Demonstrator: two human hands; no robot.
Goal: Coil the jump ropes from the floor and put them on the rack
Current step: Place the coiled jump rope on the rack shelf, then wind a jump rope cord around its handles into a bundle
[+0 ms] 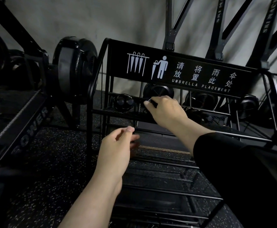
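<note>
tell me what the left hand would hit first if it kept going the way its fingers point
Probably the rack's thin front bar just past the left hand, with the mesh shelf behind it; depth is hard to judge in this dark view.

Right hand (pixel 165 111): arm extended forward, black sleeve to mid-forearm, back of hand up, fingers curled closed around something small and dark. Left hand (pixel 116 145): bare forearm, lower and nearer, fingers loosely bent, empty.

rack (pixel 170 68) before wall (pixel 101 17), weight plates (pixel 75 68) left, floor (pixel 55 153) beneath
</note>
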